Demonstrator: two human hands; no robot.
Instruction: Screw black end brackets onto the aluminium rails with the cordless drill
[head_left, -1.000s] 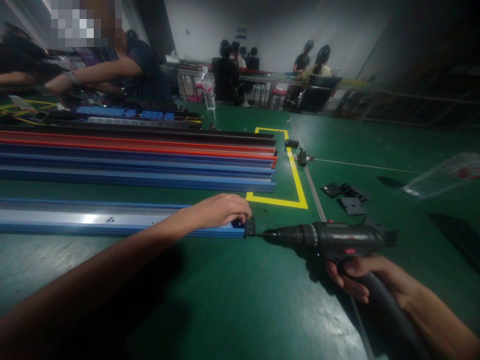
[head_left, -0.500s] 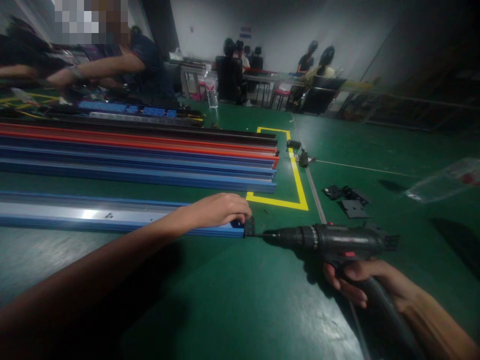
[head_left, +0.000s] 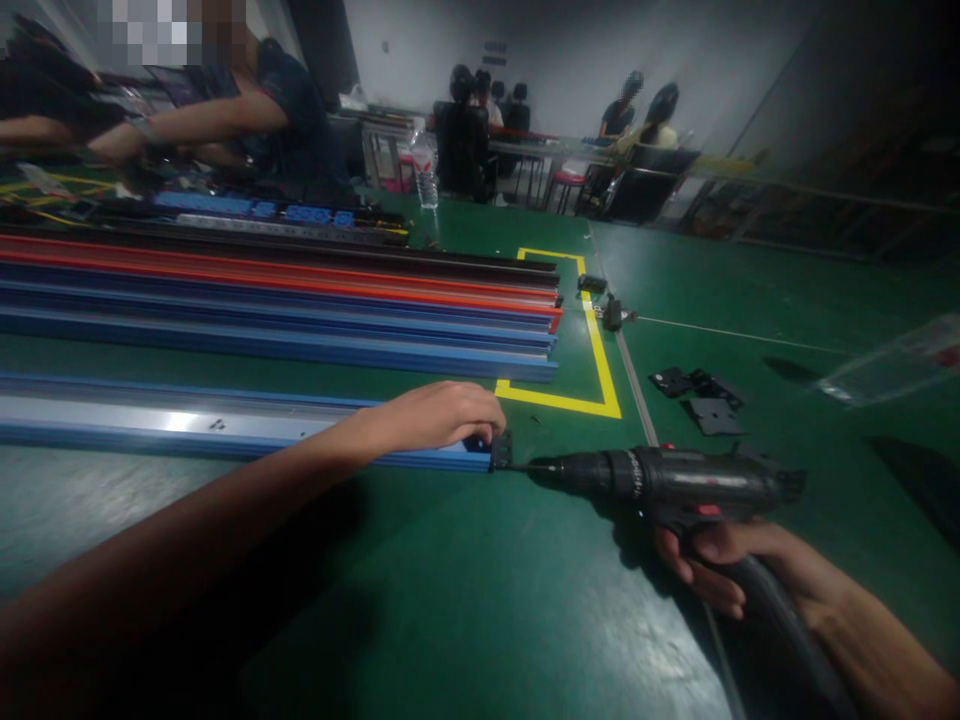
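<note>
Head view. Left fingers (head_left: 487,410) curl down over the right-hand end of a blue rail (head_left: 180,420), tips at a black end plate (head_left: 502,455); undersides hidden, cannot tell if they pinch or only press. Rail lies flat on the green desk (head_left: 450,580), running off leftward from them. Right fingers (head_left: 716,585) are wrapped round the grip of a black power drill (head_left: 682,480). Its bit (head_left: 529,467) points back toward the left fingers and reaches the end plate; contact too small to confirm.

Surroundings: beyond the left fingers, a row of red, blue and dark rails (head_left: 300,290), apart from the single rail, ends inside yellow tape (head_left: 604,360). Loose black plates (head_left: 712,415) lie beyond the right fingers, near the drill body, off the bit's line. Clear bottle (head_left: 892,362) to their far right, standing or lying unclear. Co-worker's forearm (head_left: 202,122) well beyond the left fingers.
</note>
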